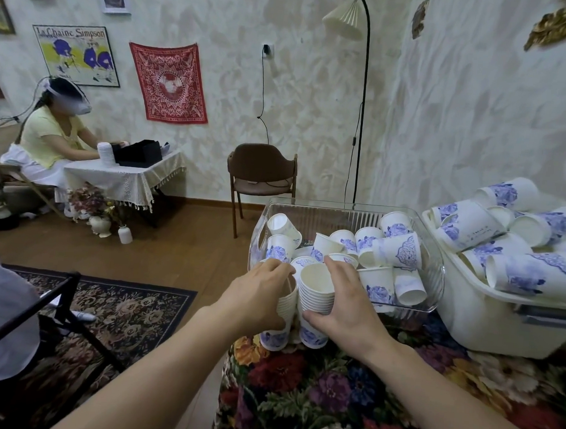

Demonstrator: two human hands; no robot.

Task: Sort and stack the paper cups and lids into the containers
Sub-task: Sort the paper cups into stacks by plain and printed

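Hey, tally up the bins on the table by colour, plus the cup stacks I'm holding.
clear bin: 1
white bin: 1
held cup stacks: 2, left stack in left hand, right stack in right hand
Total: 4

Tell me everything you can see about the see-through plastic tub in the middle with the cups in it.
The clear ribbed plastic tub is rectangular with rounded corners, a flared rim and a cut-out handle at its left end. It sits on the floral tablecloth, close beside the white plastic bin on its right. Inside lies a loose jumble of white paper cups with blue flower prints, some upright, some on their sides. Two nested cup stacks, held by the left hand and right hand, stand at its near edge.
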